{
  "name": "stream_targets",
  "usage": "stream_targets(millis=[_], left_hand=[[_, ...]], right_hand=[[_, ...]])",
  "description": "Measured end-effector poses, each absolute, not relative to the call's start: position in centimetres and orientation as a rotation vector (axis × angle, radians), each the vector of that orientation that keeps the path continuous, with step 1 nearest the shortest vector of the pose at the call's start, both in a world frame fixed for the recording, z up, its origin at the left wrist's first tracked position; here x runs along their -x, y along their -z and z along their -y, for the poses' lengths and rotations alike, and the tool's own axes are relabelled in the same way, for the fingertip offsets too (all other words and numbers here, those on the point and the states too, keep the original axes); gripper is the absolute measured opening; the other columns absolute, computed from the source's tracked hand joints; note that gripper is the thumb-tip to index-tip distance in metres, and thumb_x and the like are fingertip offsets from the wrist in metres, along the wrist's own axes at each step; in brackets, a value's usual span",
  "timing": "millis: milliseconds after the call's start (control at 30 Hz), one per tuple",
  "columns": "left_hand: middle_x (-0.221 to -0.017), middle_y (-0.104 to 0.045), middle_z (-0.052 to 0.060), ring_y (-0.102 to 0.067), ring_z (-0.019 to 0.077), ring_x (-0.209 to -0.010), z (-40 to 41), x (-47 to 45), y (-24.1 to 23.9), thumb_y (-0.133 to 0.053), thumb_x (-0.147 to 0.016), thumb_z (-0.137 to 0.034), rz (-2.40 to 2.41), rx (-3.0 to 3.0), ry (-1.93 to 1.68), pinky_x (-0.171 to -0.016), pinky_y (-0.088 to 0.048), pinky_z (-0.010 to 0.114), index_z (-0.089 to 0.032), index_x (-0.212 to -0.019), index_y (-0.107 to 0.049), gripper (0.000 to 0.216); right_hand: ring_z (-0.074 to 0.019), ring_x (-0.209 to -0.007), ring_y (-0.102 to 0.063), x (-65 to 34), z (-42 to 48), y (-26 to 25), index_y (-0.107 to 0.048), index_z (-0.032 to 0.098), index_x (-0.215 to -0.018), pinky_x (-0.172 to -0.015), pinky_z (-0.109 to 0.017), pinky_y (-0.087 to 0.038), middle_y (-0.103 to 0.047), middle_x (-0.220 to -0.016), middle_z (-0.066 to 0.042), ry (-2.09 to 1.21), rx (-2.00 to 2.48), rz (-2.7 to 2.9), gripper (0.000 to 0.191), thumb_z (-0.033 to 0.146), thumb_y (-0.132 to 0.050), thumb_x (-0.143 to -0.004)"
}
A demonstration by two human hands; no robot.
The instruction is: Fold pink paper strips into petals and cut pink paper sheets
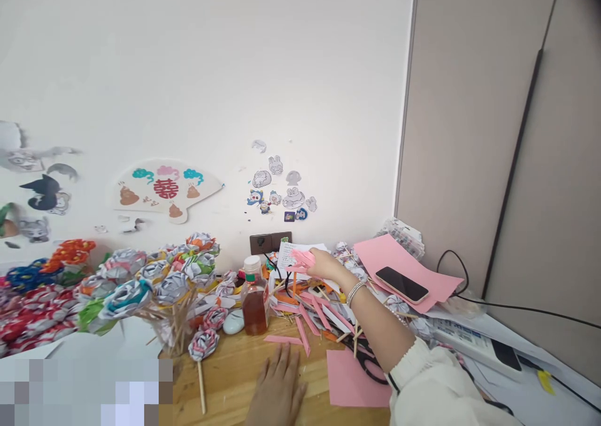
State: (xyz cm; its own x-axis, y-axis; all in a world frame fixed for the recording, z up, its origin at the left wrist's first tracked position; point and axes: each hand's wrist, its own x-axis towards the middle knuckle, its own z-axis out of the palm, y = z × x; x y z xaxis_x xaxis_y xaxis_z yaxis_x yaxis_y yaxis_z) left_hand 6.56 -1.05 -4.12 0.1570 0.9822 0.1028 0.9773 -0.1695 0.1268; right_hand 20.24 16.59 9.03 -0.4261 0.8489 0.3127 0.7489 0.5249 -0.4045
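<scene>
My left hand [276, 385] lies flat, palm down, on the wooden table [225, 376], its fingertips near a pink paper strip [283, 339]. Stretched forward over the clutter, my right hand [320, 264] grips a bunch of pink paper strips [303, 259]. Below it are scattered pink and white strips. A pair of scissors [369, 362] with dark handles lies partly over a pink paper sheet [350, 388], to the right of my left hand. A bottle of amber liquid [255, 301] with a white cap stands left of the strips.
Rolled paper flowers on sticks [171, 282] crowd the left side. One paper flower [203, 344] lies near the bottle, beside a pale mouse [233, 321]. At right, a phone [402, 284] rests on pink paper [366, 251]. Black cables [530, 310] run across the right side.
</scene>
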Motion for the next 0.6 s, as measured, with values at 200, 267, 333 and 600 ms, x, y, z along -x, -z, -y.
stream_targets(millis=[200,267,333,600], left_hand=[[-0.137,-0.030,0.010,-0.025,0.0262,-0.125,0.9,-6.5,4.5,-0.033,-0.082,-0.035,-1.997,-2.376,-0.245,-0.099,-0.025,0.045,-0.019,-0.127,-0.035,0.048],[-0.136,-0.030,0.010,-0.025,0.0265,-0.125,0.9,-6.5,4.5,-0.033,-0.082,-0.035,-2.007,-2.374,-0.235,-0.099,-0.025,0.046,-0.019,-0.127,-0.036,0.048],[-0.136,-0.030,0.010,-0.025,0.0262,-0.125,0.8,-6.5,4.6,-0.034,-0.082,-0.035,-2.012,-2.379,-0.231,-0.100,-0.024,0.046,-0.020,-0.127,-0.037,0.048],[-0.136,-0.031,0.010,-0.026,0.0269,-0.125,0.9,-6.6,4.3,-0.033,-0.082,-0.035,-2.003,-2.389,-0.235,-0.099,-0.025,0.046,-0.020,-0.127,-0.036,0.047]], right_hand=[[-0.0153,-0.075,-0.053,-19.3,-17.3,-10.4,-0.046,0.017,-0.095,-0.053,-0.020,-0.035,-0.057,-0.091,-0.003,-0.358,1.209,2.170,0.031,0.027,-0.049,-0.066],[-0.0158,-0.078,-0.052,-18.5,-17.3,-10.4,-0.043,0.017,-0.101,-0.055,-0.021,-0.036,-0.055,-0.095,-0.005,-0.357,1.209,2.142,0.035,0.028,-0.047,-0.068],[-0.0160,-0.078,-0.053,-17.4,-17.1,-10.1,-0.039,0.017,-0.106,-0.057,-0.022,-0.038,-0.055,-0.098,-0.006,-0.356,1.215,2.135,0.037,0.029,-0.044,-0.072],[-0.0259,-0.096,-0.050,-14.6,-15.5,-6.7,-0.044,0.013,-0.111,-0.072,-0.031,-0.039,-0.054,-0.106,-0.014,-0.303,1.283,2.313,0.062,0.044,-0.060,-0.059]])
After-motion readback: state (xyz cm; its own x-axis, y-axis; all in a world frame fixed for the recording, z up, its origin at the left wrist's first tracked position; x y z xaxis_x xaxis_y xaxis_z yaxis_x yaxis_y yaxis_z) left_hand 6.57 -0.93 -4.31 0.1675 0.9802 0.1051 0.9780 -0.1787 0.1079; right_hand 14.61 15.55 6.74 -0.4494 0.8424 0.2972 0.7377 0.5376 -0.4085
